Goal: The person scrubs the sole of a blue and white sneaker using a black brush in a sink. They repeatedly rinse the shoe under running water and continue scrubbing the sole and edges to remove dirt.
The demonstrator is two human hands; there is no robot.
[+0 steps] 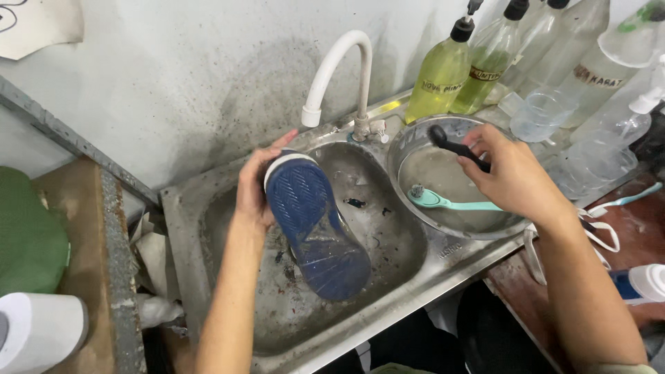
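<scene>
My left hand [255, 185] grips a shoe [313, 225] by its toe end, holding it over the steel sink [208, 215] with the blue ridged sole turned up toward me. My right hand [509, 173] is closed on the handle of a black brush [450, 144], raised above a round metal bowl [415, 135] that sits on the sink's right side. A teal toothbrush [450, 202] lies inside that bowl, just below my right hand. The white curved faucet [336, 69] stands between the hands, behind the shoe.
Several bottles, two with yellow-green liquid [438, 79], line the wall at the back right beside a clear plastic cup [537, 116]. White laces [603, 232] lie on the reddish counter at right. A white roll [38, 329] and green cloth [28, 235] sit far left.
</scene>
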